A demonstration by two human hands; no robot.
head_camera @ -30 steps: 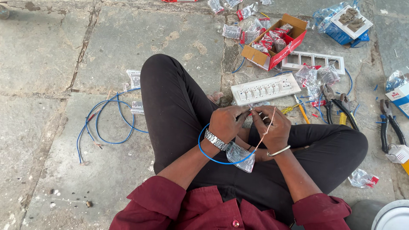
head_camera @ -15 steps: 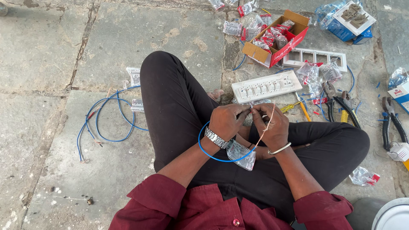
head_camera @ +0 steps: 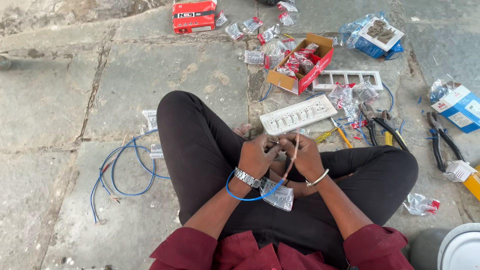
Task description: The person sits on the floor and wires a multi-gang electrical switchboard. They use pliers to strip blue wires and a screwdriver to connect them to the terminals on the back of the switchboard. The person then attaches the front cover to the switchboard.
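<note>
While sitting cross-legged on the stone floor, both hands pinch one thin blue wire (head_camera: 250, 196) over the lap: left hand (head_camera: 257, 156), right hand (head_camera: 303, 156). Long white switch plate (head_camera: 299, 114) lies unwired just ahead, so wiring looks barely started.

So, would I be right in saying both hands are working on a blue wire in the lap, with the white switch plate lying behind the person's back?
Not quite: the head view shows the white switch plate lying on the floor in front of the knees, not behind the back. Both the left hand and right hand do work the blue wire.
</note>
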